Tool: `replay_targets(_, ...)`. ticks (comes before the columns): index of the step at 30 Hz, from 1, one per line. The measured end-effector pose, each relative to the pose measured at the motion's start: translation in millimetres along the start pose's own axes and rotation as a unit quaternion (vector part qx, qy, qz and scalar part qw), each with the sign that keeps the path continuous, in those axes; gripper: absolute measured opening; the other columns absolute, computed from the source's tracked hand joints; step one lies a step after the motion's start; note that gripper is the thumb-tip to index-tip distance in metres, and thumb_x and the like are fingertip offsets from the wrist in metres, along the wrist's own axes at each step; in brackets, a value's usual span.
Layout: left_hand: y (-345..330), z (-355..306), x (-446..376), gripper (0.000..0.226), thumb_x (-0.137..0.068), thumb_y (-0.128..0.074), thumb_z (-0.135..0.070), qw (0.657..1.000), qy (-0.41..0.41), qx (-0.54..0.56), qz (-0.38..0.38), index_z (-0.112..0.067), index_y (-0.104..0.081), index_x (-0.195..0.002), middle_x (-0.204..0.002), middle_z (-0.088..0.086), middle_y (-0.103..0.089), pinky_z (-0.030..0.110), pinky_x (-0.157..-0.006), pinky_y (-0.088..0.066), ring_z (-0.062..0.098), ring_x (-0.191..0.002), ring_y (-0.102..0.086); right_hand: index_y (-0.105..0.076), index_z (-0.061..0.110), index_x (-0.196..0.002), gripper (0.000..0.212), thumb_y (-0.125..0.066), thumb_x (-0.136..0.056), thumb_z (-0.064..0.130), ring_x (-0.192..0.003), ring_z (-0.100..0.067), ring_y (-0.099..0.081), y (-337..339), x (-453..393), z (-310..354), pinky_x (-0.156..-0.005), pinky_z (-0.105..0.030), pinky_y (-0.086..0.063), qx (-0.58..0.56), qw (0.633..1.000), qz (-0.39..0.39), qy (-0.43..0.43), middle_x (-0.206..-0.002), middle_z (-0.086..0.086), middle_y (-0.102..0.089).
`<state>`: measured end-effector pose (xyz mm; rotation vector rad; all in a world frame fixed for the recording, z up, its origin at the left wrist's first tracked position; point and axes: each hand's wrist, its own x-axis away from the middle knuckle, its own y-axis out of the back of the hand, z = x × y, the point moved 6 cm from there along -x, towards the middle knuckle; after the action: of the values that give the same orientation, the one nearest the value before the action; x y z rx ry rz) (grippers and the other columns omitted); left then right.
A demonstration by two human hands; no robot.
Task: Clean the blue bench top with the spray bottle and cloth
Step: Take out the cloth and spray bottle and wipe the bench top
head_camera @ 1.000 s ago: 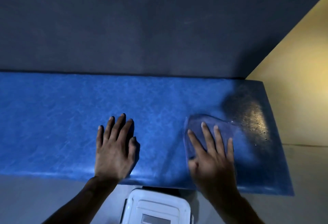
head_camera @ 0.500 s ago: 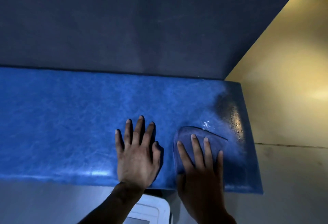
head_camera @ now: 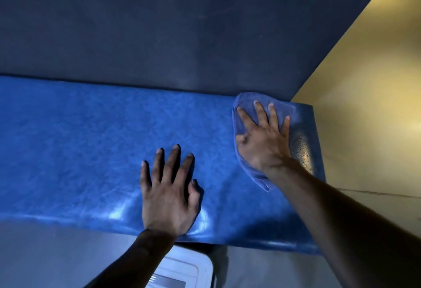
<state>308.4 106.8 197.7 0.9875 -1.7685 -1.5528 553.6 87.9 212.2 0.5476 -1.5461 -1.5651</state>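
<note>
You have no readable text, label, brand or number here, none on the glossy blue padded bench top (head_camera: 79,151), none on the white plastic container (head_camera: 189,271)

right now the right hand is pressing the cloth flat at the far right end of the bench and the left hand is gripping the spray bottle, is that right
Not quite. The left hand holds no spray bottle; no bottle shows in the head view. It rests flat on the bench with fingers spread. The rest stands: the right hand presses the cloth flat at the far right end.
</note>
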Motion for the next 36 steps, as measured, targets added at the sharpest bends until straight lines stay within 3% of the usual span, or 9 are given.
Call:
replay_targets(8,1,1,0,0.059,-0.09,-0.039,-0.044,1.0,0.014,-0.003,-0.008,-0.029,-0.049,-0.147,-0.164,0.002,-0.035,0.062,-0.122,-0.015,0.032,-0.155,-0.022,-0.029,0.036,-0.158,0.077,-0.034,-0.082,0.044,-0.158,-0.033,-0.009,-14,86,-18,-0.124,-0.062,-0.012,0.032,0.999,-0.031,-0.002,-0.171,-0.005,-0.018)
replay_targets(13,3,2,1,0.059,-0.091,-0.037,-0.044,1.0,0.018,0.006,0.01,-0.028,-0.046,-0.147,-0.164,0.002,-0.034,0.062,-0.123,-0.013,0.034,-0.156,-0.02,-0.05,0.028,-0.15,0.073,-0.044,-0.078,0.038,-0.154,-0.035,-0.027,-25,148,-20,-0.12,-0.065,-0.022,-0.011,0.995,-0.091,-0.04,-0.163,-0.009,-0.038)
replay_targets(20,13,2,3,0.056,-0.092,-0.042,-0.042,0.999,0.001,0.045,0.023,-0.027,-0.046,-0.146,-0.163,0.003,-0.035,0.061,-0.123,-0.012,0.034,-0.154,-0.022,-0.055,0.024,-0.146,0.062,-0.052,-0.086,0.04,-0.153,-0.039,-0.028,-40,205,-12,-0.117,-0.067,-0.025,-0.019,0.989,-0.133,-0.059,-0.161,-0.011,-0.041)
replay_targets(27,14,-62,1,0.051,-0.089,-0.048,-0.033,0.992,-0.097,0.081,0.015,-0.024,-0.058,-0.138,-0.157,0.003,-0.047,0.062,-0.12,-0.022,0.031,-0.15,-0.035,-0.046,0.033,-0.152,0.075,-0.055,-0.078,0.04,-0.155,-0.038,-0.021,-44,186,-11,-0.116,-0.07,-0.022,0.025,0.992,-0.102,-0.066,-0.166,-0.009,-0.031)
replay_targets(31,4,-81,-6,0.056,-0.086,-0.045,-0.033,0.994,-0.092,0.047,0.036,-0.026,-0.057,-0.14,-0.158,0.0,-0.045,0.062,-0.12,-0.023,0.03,-0.151,-0.034,-0.041,0.035,-0.154,0.078,-0.05,-0.076,0.041,-0.155,-0.039,-0.023,-33,152,-17,-0.115,-0.073,-0.022,0.038,0.993,-0.108,-0.032,-0.167,-0.009,-0.03)
replay_targets(36,0,-82,-7,0.056,-0.082,-0.051,-0.031,0.995,-0.092,0.041,0.023,-0.027,-0.059,-0.138,-0.158,-0.001,-0.046,0.061,-0.12,-0.023,0.029,-0.151,-0.035,-0.032,0.043,-0.153,0.074,-0.035,-0.08,0.047,-0.158,-0.038,-0.009,-11,60,-25,-0.117,-0.074,-0.009,0.03,0.996,-0.082,-0.008,-0.171,-0.005,-0.019)
